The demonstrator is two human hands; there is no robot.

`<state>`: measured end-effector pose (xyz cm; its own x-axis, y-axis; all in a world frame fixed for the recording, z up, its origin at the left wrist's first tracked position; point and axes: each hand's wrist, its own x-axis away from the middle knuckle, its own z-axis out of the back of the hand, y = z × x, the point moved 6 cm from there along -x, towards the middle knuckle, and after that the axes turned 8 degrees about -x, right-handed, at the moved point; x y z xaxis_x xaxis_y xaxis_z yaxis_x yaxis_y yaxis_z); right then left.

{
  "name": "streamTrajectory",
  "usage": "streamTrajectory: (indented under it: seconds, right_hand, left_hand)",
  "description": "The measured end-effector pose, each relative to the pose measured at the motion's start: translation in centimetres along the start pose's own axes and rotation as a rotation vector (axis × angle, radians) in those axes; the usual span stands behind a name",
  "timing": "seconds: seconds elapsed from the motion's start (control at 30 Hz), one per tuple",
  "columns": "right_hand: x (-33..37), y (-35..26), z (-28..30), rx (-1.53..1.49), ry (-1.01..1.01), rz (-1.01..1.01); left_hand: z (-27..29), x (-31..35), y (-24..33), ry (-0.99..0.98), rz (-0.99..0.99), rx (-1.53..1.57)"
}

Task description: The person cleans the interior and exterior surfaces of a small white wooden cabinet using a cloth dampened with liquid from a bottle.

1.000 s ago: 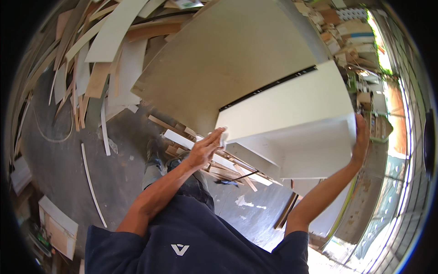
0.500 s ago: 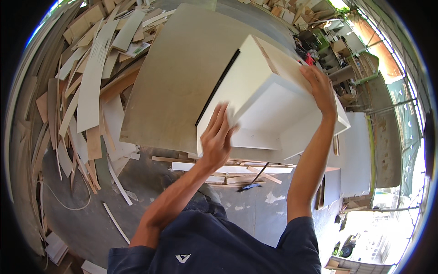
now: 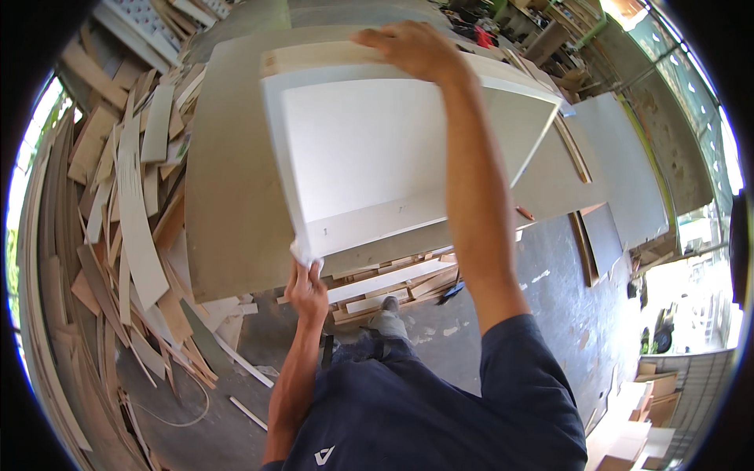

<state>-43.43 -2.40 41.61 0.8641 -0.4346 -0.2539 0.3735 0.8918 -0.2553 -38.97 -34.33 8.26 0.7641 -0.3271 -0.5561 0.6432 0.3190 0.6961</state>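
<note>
A white open-fronted cabinet box [image 3: 361,149] rests on a large grey-brown board, its hollow side facing me. My left hand [image 3: 306,292] is closed at the box's lower left corner, fingers pointing up. A small white patch, perhaps a crumpled cloth [image 3: 305,254], shows at those fingertips; I cannot tell it clearly from the corner. Over the top panel reaches my right hand [image 3: 412,51], its fingers bent across the upper edge and slightly blurred. The right forearm crosses in front of the opening and hides part of the inside.
The large board [image 3: 232,173] serves as a worktop under the box. Wood offcuts [image 3: 141,204] are heaped at the left. Beneath the board's near edge lie more strips [image 3: 385,286]. A dark panel [image 3: 601,235] leans at the right, and a small orange-brown tool [image 3: 525,213] lies near the board's edge.
The box has been turned and tipped so its opening faces me, and the black strip on its side is out of sight. My left hand moved down to the lower corner; my right moved left along the top.
</note>
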Motion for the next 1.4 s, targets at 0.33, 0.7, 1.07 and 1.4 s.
streamTrajectory:
  seconds: [0.33, 0.7, 1.07, 1.4]
  right_hand:
    - [11.3, -4.7, 3.0, -0.314, 0.384, 0.179]
    - [19.3, -3.2, 5.0, -1.401, 0.466, 0.609]
    - [31.4, -0.2, 2.3, -1.445, 0.626, 1.0]
    - [42.0, 16.9, -10.8, -1.811, 0.11, -0.172]
  left_hand:
    - [6.4, 7.7, -6.3, 0.182, 0.65, 0.02]
    - [9.9, 0.3, 10.2, 0.765, 0.587, 0.074]
    - [1.5, 7.5, 14.2, 0.26, 0.415, 0.186]
    - [-10.3, 6.1, 27.0, -0.616, 0.32, 0.501]
